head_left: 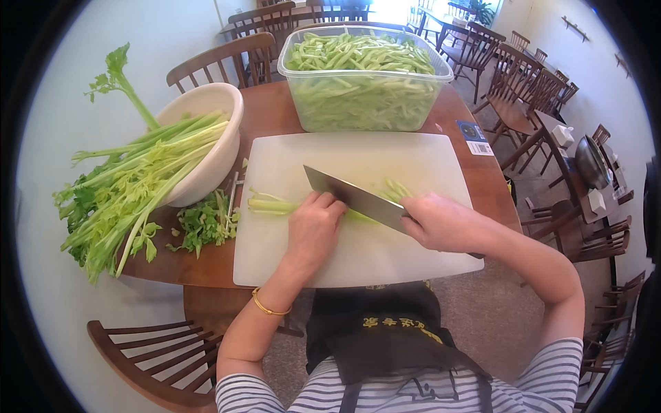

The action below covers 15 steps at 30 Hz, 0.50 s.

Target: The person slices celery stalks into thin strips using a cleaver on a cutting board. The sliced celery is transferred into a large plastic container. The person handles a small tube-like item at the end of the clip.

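Note:
My left hand [316, 227] presses a bunch of celery stalks [271, 204] onto the white cutting board [310, 268], its fingers curled over them. In my right hand [439, 222] is a cleaver [356, 199], its broad blade angled across the stalks beside my left knuckles. Part of the celery is hidden behind the blade and my hands. Cut celery pieces [395, 190] lie on the board beyond the cleaver, near my right hand.
Whole leafy celery [129, 186] overhangs a white bowl [206, 180] at the left. Trimmed leaves [209, 219] lie below it, by a metal peeler-like tool [232, 199]. A clear plastic tub [361, 111] of sliced celery stands behind the board. Wooden chairs [160, 356] surround the table [490, 191].

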Each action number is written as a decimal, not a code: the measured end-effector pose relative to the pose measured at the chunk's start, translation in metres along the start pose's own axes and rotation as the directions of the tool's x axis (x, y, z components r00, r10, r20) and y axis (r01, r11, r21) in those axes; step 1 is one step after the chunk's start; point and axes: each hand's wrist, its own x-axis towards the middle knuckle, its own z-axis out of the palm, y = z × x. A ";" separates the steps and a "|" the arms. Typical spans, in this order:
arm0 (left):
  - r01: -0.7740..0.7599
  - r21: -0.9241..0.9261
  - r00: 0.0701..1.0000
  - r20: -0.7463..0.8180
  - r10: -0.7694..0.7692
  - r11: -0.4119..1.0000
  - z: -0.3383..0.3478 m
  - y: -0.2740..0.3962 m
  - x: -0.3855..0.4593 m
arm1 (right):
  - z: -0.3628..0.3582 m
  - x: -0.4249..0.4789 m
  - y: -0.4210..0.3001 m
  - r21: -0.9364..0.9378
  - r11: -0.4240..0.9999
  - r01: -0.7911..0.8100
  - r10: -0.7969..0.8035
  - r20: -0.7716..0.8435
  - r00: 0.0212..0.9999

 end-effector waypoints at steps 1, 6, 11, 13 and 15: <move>-0.005 -0.002 1.000 -0.010 0.005 1.000 0.000 0.000 0.000 | 0.003 0.002 0.000 0.014 1.000 -0.017 0.017 0.002 1.000; -0.029 0.018 0.999 -0.044 0.030 0.999 0.000 0.005 0.003 | 0.034 0.039 0.000 0.061 0.998 0.004 0.005 -0.145 0.989; -0.014 -0.016 0.998 -0.064 0.013 1.000 0.001 -0.001 0.001 | -0.003 0.040 -0.014 0.270 0.946 -0.176 0.151 0.112 0.982; 0.007 -0.030 0.998 -0.068 -0.009 1.000 0.003 -0.002 -0.003 | -0.009 0.024 -0.014 0.230 0.958 -0.172 0.142 0.138 0.980; 0.014 -0.016 0.998 -0.067 -0.015 1.000 0.004 0.000 -0.003 | -0.013 0.008 -0.016 0.157 0.974 -0.166 0.141 0.157 0.977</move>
